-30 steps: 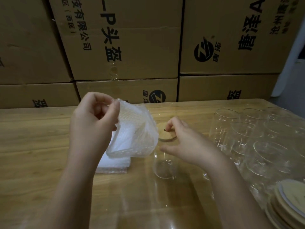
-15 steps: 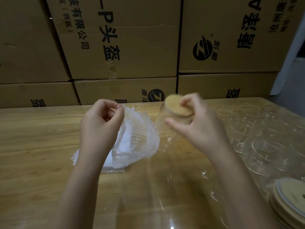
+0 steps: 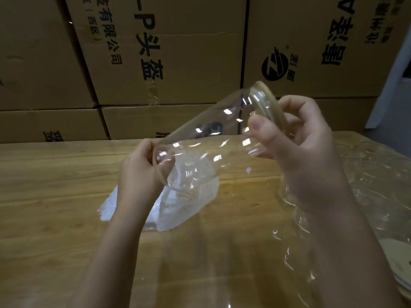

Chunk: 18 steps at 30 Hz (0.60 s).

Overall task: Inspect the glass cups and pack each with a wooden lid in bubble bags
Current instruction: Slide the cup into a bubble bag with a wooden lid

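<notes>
Tipped over since half a second ago, the glass cup [image 3: 211,134] now lies nearly sideways in the air. Its base aims down at the bubble bag [image 3: 195,185], where before it stood more upright and clear of it.

Nearest, well to the right of the bag, a stack of spare lids [image 3: 398,258] sits low in view. Bare table [image 3: 55,196] lies on the near side and left of the bag, so the forearms have free room there.

Just left of the bag, the left hand [image 3: 142,167] pinches its mouth edge with curled fingers. Under the bag lies a flat stack of bags [image 3: 109,207]. Above and right of the bag, the right hand [image 3: 300,141] grips the cup's top end, thumb on the glass and fingers curled behind the wooden lid [image 3: 270,105].

The cup's base is at the bag's mouth; whether it is inside yet I cannot tell. The step looks like insertion. The next move calls for holding the mouth wide and sliding the cup in base first, with the lid kept pressed on.

Right of the bag, the waiting cups [image 3: 367,165] crowd beside the right forearm, so a wide swing risks a knock. Farthest beyond the bag, stacked cartons [image 3: 178,52] wall off the table's back edge.
</notes>
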Each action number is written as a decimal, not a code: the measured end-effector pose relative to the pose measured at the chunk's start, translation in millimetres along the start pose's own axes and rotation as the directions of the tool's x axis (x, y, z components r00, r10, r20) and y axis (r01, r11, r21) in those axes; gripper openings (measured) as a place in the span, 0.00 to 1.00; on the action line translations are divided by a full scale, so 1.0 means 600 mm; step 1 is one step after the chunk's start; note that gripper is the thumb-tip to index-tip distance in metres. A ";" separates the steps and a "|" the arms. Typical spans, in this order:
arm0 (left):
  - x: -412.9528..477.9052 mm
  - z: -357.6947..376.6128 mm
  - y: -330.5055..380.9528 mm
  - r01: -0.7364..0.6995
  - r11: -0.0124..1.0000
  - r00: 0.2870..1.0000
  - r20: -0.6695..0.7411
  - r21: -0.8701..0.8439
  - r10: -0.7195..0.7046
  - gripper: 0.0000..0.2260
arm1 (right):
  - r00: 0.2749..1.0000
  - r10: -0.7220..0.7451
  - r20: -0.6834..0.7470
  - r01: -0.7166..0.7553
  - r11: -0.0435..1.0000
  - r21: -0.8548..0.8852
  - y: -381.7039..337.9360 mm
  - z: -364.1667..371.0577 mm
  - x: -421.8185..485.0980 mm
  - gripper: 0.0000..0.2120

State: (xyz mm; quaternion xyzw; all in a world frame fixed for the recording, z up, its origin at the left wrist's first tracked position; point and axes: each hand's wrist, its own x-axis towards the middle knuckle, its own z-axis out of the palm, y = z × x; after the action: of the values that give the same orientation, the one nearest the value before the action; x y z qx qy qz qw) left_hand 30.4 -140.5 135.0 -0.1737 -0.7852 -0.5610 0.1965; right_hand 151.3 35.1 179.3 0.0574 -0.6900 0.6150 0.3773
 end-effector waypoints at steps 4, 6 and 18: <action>0.003 -0.005 -0.008 0.052 0.998 0.999 0.016 -0.043 -0.051 0.05 | 0.997 -0.038 0.071 0.053 0.971 -0.234 -0.011 -0.005 -0.006 0.20; 0.004 -0.006 -0.010 0.074 0.995 0.997 0.030 -0.064 -0.072 0.04 | 0.997 -0.049 0.065 0.067 0.942 -0.327 -0.012 -0.002 -0.009 0.22; -0.011 0.013 0.018 0.231 0.902 0.958 0.250 -0.365 -0.144 0.05 | 0.988 -0.136 0.073 0.153 0.816 -0.557 -0.013 0.017 -0.017 0.22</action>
State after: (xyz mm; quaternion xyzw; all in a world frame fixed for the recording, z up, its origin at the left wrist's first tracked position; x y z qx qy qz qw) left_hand 40.6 -130.2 138.4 -0.1924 -0.6874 -0.7001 0.0160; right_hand 158.4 20.2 179.9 0.0052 -0.8393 0.3538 0.4128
